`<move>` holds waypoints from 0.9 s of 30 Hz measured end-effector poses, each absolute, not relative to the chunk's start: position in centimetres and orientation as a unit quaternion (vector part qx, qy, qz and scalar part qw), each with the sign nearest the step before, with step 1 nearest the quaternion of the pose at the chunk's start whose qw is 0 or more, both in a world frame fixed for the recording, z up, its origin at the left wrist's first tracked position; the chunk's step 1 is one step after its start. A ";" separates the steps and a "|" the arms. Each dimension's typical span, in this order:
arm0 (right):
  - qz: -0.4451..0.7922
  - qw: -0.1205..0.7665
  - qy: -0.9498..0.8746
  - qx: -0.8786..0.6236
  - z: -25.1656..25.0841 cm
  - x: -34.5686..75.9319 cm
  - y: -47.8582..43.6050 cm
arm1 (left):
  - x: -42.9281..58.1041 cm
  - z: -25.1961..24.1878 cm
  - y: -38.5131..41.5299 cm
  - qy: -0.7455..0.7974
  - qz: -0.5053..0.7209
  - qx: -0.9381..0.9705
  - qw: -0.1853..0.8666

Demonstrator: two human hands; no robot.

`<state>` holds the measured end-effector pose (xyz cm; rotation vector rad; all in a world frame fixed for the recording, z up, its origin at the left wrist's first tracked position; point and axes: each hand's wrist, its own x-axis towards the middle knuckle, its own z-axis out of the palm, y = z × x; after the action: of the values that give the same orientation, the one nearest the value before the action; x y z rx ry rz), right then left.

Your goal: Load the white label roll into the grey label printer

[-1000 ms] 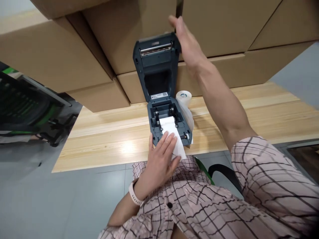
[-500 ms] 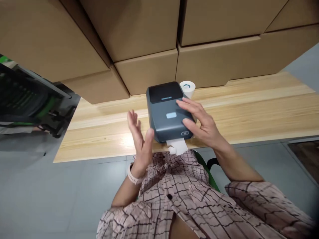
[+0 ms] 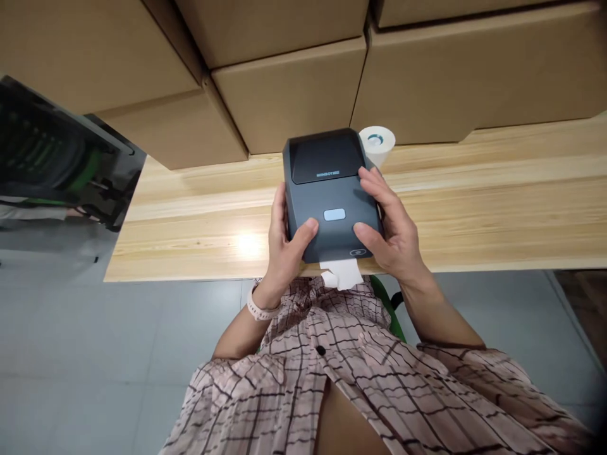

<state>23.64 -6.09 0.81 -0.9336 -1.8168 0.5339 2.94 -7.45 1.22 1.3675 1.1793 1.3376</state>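
Cardboard boxes (image 3: pixel 289 95) lining back of table (image 3: pixel 190 215). Printer (image 3: pixel 313 201) sitting near table's front edge; lid (image 3: pixel 327 151) now lying down, having stood open moments ago, seemingly covering paper inside. Left hand (image 3: pixel 284 254) newly joining right hand (image 3: pixel 399 240), both clasping printer from opposite sides. Paper roll (image 3: pixel 380 153) standing beside back right corner. Paper strip (image 3: pixel 348 273) poking out front, loose end curling.

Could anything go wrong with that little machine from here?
Possibly:
1. The paper strip poking out of the label printer is uneven and curled at its end, so it might feed badly or catch.
2. The printer sits close to the front edge of the table; a pull by the hands could tip it off.
3. The paper roll stands near its far right corner and might get knocked.
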 end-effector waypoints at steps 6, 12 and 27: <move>0.209 0.502 -0.751 -0.374 0.8 23.7 -5.9 | 2.4 -4.7 -13.3 0.411 0.570 0.708 0.063; 0.190 0.496 -0.747 -0.401 0.8 23.6 -5.8 | 2.3 -8.7 -14.9 0.502 0.431 0.749 0.031; 0.016 0.325 -0.862 -0.388 4.5 24.0 -5.3 | 1.4 -4.0 -13.1 0.429 0.563 0.704 -0.054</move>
<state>23.99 -5.26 4.47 -1.0186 -2.2608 0.0419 1.40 -13.12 -4.03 2.2934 1.3972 1.8315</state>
